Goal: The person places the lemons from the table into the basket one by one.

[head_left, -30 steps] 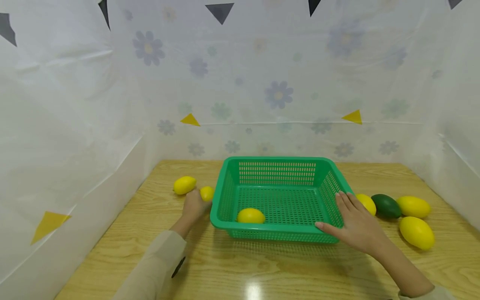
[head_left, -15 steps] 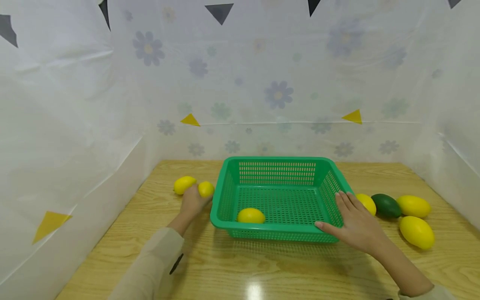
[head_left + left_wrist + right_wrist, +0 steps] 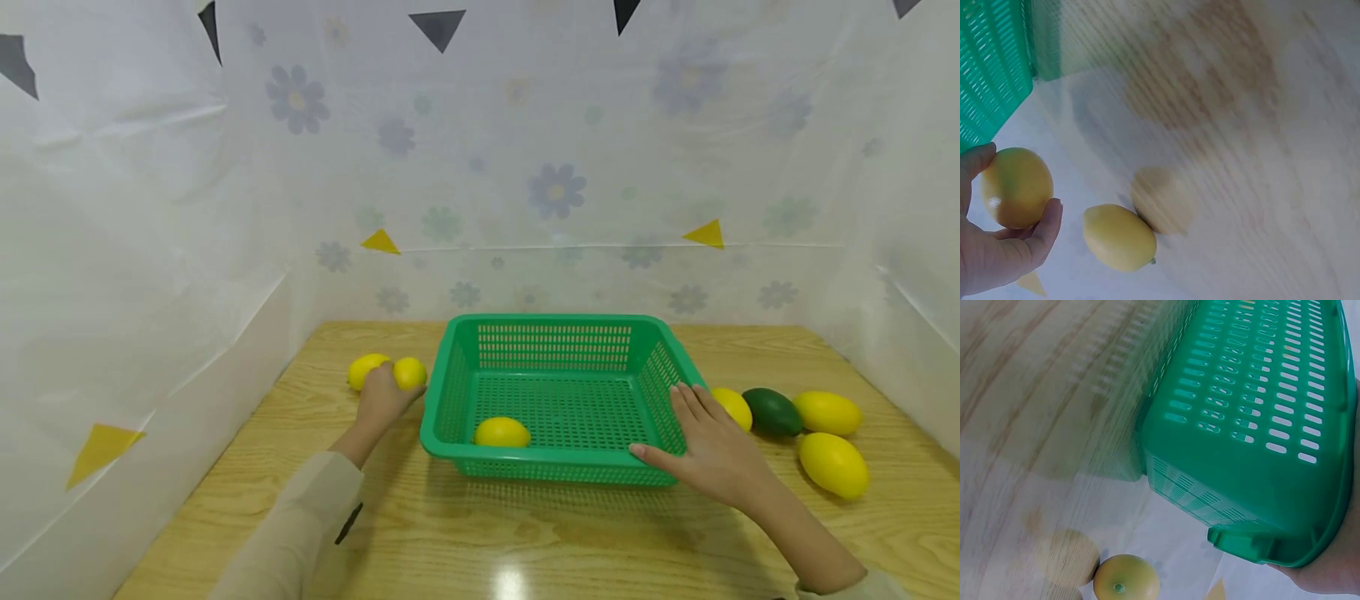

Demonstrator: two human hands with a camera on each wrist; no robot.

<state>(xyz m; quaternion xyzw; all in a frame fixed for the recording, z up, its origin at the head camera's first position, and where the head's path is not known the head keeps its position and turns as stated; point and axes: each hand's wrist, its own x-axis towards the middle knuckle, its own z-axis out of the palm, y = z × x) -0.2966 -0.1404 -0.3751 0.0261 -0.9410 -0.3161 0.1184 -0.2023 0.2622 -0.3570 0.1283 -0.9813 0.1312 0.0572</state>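
In the head view, my left hand (image 3: pixel 381 398) is left of the green plastic basket (image 3: pixel 558 455) and holds a yellow lemon (image 3: pixel 410 373). The left wrist view shows this lemon (image 3: pixel 1017 187) between thumb and fingers, near the basket's wall (image 3: pixel 997 69). A second lemon (image 3: pixel 364 372) lies on the table just beyond that hand. Fingers extended, my right hand (image 3: pixel 716 454) rests on the basket's right rim, its thumb over the front right corner. One lemon (image 3: pixel 502 432) lies inside the basket at the front left.
Right of the basket, a lemon (image 3: pixel 733 408) sits partly behind my right hand. Beside it are a dark green lemon-shaped fruit (image 3: pixel 772 412) and two more lemons, one farther back (image 3: pixel 828 414) and one nearer (image 3: pixel 834 465). White sheeting (image 3: pixel 480 167) encloses the wooden table (image 3: pixel 570 542).
My left hand has lifted its lemon slightly up from the table, shifting a little away and left. The right hand and the basket have stayed put.
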